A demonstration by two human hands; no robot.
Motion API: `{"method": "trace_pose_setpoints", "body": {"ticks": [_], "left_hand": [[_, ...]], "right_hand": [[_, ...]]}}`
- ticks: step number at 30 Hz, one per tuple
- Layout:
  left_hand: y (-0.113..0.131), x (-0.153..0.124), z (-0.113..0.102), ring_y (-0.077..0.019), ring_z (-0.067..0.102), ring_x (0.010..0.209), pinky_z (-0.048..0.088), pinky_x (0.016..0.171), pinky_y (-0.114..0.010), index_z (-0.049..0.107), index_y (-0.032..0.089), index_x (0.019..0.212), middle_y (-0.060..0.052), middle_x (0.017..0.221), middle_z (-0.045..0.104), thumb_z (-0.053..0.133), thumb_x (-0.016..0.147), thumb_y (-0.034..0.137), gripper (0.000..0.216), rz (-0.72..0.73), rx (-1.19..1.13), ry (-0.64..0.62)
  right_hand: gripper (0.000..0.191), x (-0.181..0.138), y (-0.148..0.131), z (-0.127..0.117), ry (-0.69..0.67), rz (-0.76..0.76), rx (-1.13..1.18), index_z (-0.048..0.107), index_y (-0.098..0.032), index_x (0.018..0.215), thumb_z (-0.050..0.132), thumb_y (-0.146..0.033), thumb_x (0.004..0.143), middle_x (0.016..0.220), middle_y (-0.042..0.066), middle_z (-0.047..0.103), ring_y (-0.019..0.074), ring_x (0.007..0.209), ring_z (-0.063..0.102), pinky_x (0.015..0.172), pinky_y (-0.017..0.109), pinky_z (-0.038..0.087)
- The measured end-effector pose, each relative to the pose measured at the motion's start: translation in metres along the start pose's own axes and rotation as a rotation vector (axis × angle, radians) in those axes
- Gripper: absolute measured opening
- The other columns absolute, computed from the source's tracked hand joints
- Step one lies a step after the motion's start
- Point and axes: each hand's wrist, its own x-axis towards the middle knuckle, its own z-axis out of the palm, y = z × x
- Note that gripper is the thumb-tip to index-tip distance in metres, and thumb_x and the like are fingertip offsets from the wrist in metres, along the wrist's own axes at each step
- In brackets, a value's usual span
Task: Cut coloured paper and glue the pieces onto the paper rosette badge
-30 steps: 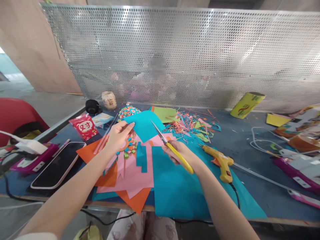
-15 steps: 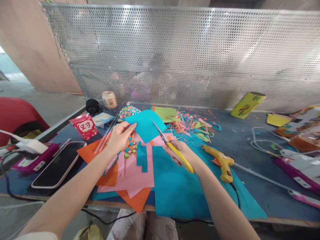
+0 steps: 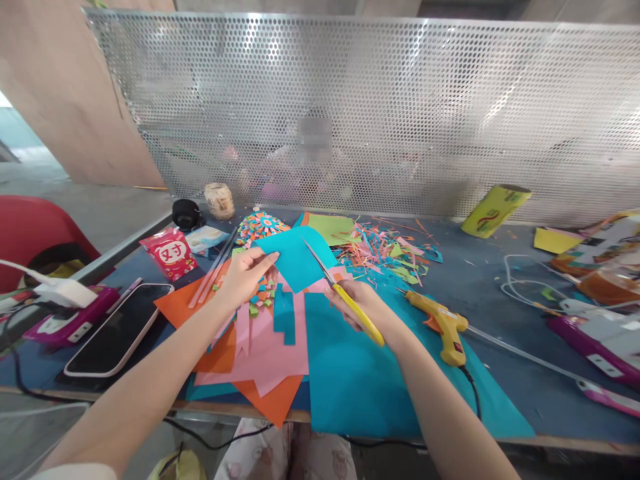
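Note:
My left hand point(image 3: 253, 272) pinches the left edge of a blue piece of paper point(image 3: 297, 260) and holds it above the table. In my right hand point(image 3: 357, 303) is a pair of yellow-handled scissors point(image 3: 357, 312), its blades pointing up and left against the right side of that paper. Whether the blades are apart is hard to make out. Beneath the hands lie pink paper point(image 3: 270, 353), orange paper point(image 3: 273, 400), narrow blue strips point(image 3: 284, 317) and small coloured squares point(image 3: 263, 293). A large blue sheet point(image 3: 360, 380) spreads below my right hand.
A yellow glue gun point(image 3: 445, 327) lies right of my right hand, its cord trailing off the front edge. Paper shreds point(image 3: 385, 247) are heaped behind. At left are a phone point(image 3: 120, 330), a red packet point(image 3: 170, 253) and a purple power strip point(image 3: 75, 317). A perforated metal screen point(image 3: 380, 113) closes the back.
My left hand and the blue paper have shifted slightly down and to the right. The scissors are nearly in the same place.

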Motion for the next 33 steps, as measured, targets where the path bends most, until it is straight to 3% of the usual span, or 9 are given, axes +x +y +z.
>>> {"method": "trace_pose_setpoints", "body": {"ticks": [5,9,16,22,28,33], "left_hand": [[-0.0018,-0.0001,0.0007,-0.0104,0.05,0.043,0.04,0.044,-0.022,0.055,0.017,0.051,0.001,0.047,0.056,0.066,0.072,0.04,0.033,0.011,-0.004,-0.015],[-0.0024,-0.0035,0.0034,-0.0124,0.052,0.042,0.039,0.039,-0.023,0.058,0.018,0.057,0.0,0.048,0.057,0.064,0.074,0.042,0.03,-0.058,-0.063,-0.114],[-0.005,-0.0032,0.0021,-0.0135,0.056,0.044,0.042,0.043,-0.023,0.056,0.018,0.056,-0.002,0.048,0.059,0.063,0.075,0.043,0.033,-0.05,-0.035,-0.129],[-0.0045,-0.006,0.0029,-0.0105,0.05,0.042,0.037,0.041,-0.022,0.055,0.017,0.057,-0.001,0.049,0.059,0.061,0.077,0.045,0.035,-0.047,0.022,-0.219],[-0.0037,-0.0062,0.0037,-0.0105,0.048,0.039,0.035,0.038,-0.023,0.054,0.018,0.059,0.0,0.048,0.058,0.06,0.078,0.045,0.034,-0.067,0.02,-0.225],[-0.0069,-0.0048,0.0036,-0.0115,0.051,0.043,0.038,0.042,-0.023,0.053,0.018,0.059,-0.001,0.05,0.058,0.06,0.078,0.043,0.032,-0.035,0.045,-0.215]], "right_hand": [[0.049,0.0013,0.0015,-0.0001,0.023,-0.051,-0.029,0.045,-0.02,0.065,0.051,-0.068,0.07,0.042,-0.008,0.038,0.0068,0.034,0.037,0.035,0.022,0.028],[0.046,0.0018,0.0011,0.0006,0.017,-0.107,-0.016,0.046,-0.02,0.069,0.053,-0.066,0.071,0.046,-0.007,0.043,0.0076,0.038,0.041,0.038,0.023,0.034],[0.044,0.0006,-0.0019,0.0051,0.007,0.01,0.049,0.044,-0.021,0.068,0.054,-0.063,0.073,0.044,-0.009,0.037,0.0072,0.03,0.038,0.03,0.022,0.032],[0.042,0.0012,-0.001,0.004,-0.003,-0.11,0.027,0.043,-0.02,0.07,0.054,-0.061,0.075,0.046,-0.007,0.043,0.008,0.037,0.045,0.037,0.021,0.038],[0.044,-0.0028,-0.0066,0.0062,0.018,0.003,0.086,0.043,-0.021,0.067,0.053,-0.063,0.074,0.04,-0.008,0.04,0.0081,0.029,0.04,0.03,0.022,0.034],[0.046,0.0008,-0.0026,0.0072,0.056,0.001,0.028,0.042,-0.021,0.063,0.06,-0.063,0.068,0.039,-0.008,0.038,0.0077,0.028,0.039,0.029,0.021,0.029]]}}
